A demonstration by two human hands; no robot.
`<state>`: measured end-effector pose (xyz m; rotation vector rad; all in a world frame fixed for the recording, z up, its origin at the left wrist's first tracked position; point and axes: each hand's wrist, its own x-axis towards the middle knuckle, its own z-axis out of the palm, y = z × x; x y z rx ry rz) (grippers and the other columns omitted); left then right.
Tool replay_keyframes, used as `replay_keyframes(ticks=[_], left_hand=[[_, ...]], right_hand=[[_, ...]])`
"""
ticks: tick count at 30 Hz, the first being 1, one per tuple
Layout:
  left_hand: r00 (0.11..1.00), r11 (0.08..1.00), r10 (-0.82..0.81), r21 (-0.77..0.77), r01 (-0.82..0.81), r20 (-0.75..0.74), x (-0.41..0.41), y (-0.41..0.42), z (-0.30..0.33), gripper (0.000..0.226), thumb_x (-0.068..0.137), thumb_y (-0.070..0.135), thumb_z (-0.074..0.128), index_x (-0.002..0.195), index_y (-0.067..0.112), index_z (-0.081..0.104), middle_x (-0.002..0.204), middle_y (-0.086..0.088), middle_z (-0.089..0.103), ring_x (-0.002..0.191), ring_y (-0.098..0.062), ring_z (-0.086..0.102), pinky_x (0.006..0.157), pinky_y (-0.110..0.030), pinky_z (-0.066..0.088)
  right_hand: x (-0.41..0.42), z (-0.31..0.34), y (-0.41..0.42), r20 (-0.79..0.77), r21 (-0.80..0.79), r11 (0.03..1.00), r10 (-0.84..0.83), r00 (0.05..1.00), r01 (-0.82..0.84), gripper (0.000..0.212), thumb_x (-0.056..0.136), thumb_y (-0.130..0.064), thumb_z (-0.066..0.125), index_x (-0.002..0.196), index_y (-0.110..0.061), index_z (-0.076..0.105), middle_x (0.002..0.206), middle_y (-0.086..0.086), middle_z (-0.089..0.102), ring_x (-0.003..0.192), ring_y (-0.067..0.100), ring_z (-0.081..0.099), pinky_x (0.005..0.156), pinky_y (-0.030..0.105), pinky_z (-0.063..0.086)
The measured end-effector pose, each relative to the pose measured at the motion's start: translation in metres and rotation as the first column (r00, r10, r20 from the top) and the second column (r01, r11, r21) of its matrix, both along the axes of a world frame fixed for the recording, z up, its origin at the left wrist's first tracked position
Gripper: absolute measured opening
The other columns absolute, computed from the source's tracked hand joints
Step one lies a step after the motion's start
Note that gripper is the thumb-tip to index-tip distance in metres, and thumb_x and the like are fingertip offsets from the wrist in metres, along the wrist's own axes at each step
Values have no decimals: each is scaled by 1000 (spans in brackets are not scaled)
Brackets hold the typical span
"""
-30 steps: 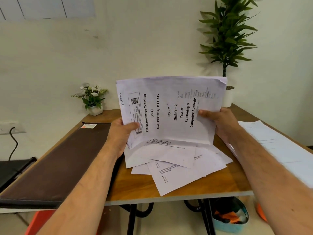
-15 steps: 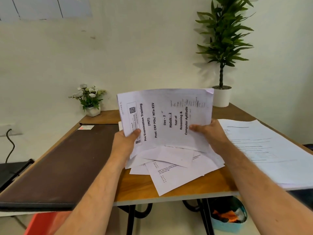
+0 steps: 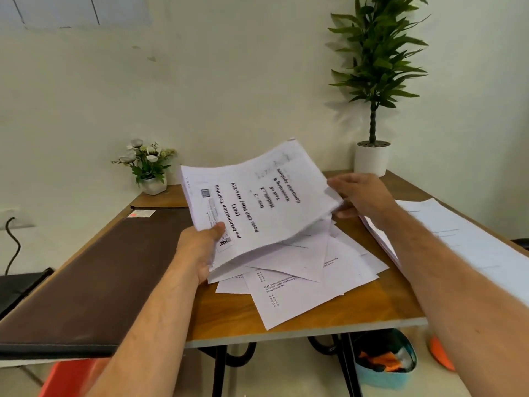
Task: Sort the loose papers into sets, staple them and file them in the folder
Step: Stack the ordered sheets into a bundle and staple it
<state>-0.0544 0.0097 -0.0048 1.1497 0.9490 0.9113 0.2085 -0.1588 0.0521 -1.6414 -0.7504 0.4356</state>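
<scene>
I hold a thick set of printed papers (image 3: pixel 257 207), titled "Pre Examination Training", tilted above the table. My left hand (image 3: pixel 197 247) grips its lower left corner, thumb on top of the front page. My right hand (image 3: pixel 363 196) holds the set's right edge, fingers over it and thumb beneath. Under the set, several loose sheets (image 3: pixel 300 282) lie fanned out and overlapping on the wooden table (image 3: pixel 315 322); one reaches the front edge. A dark brown folder (image 3: pixel 100 267) lies closed on the left half of the table. No stapler is visible.
Another stack of white pages (image 3: pixel 458 239) lies on the table's right side, under my right forearm. A small flower pot (image 3: pixel 148 167) and a tall potted plant (image 3: pixel 372 159) stand at the back by the wall. A teal basket (image 3: pixel 383 365) sits on the floor.
The paper set has come down from upright in front of me and now tilts flatter, close over the loose sheets. Both hands moved down with it.
</scene>
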Motion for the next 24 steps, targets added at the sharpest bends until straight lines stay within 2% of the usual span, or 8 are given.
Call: replay_keyframes(ticks=[3,5,8,11,13,16,19,24], left_hand=[[990,991,130,-47,-128,47,4,1,-5,28,94,13,71,122,8,66,91,-5,73,80,-25,72,78,-43,60],[979,982,191,-15,-190,70,10,1,-5,29,95,14,70,122,9,66,89,0,70,75,-19,68,77,-38,57],[970,977,207,16,-211,131,22,-2,-5,27,95,15,70,122,13,67,92,1,71,77,-15,68,68,-31,54],[974,982,164,69,-176,155,37,-8,-5,25,96,14,69,121,17,67,93,3,71,79,-13,68,64,-27,53],[980,985,130,93,-145,151,46,-12,-5,24,96,13,69,119,17,67,89,4,71,81,-16,70,67,-29,56],[984,987,104,105,-120,148,54,-14,-11,21,95,12,69,114,23,67,85,7,73,79,-15,72,59,-27,57],[983,988,100,100,-116,155,55,-14,-18,21,96,11,68,112,24,68,86,8,74,80,-14,73,60,-27,58],[978,989,124,62,-136,168,55,-11,-24,15,95,10,69,95,26,69,88,5,76,85,-20,74,76,-37,61]], right_hand=[[9,-10,8,9,-93,991,-92,996,92,25,97,-30,65,113,-10,70,89,9,75,59,21,70,50,29,58],[16,-19,16,183,-240,954,-136,974,178,16,97,-17,63,108,-10,73,93,5,74,58,15,67,49,24,55],[27,-32,29,473,-351,886,-112,874,304,22,90,-6,63,105,-14,77,112,3,72,87,20,68,74,32,58],[29,-42,38,636,-386,811,-110,763,439,24,85,-5,60,99,-16,76,98,6,72,82,25,63,63,32,49],[31,-46,44,713,-373,778,-109,693,506,22,87,-4,58,103,-11,73,100,10,70,89,30,63,64,33,46],[35,-48,54,786,-397,740,-30,617,542,23,94,-7,55,115,-6,64,117,14,64,114,33,52,84,41,50],[44,-49,65,836,-447,688,95,540,571,28,95,-14,56,122,-13,61,124,10,60,118,32,46,94,40,43],[53,-50,75,778,-531,660,131,615,531,28,96,-15,53,122,-10,60,126,13,60,121,34,46,98,43,43]])
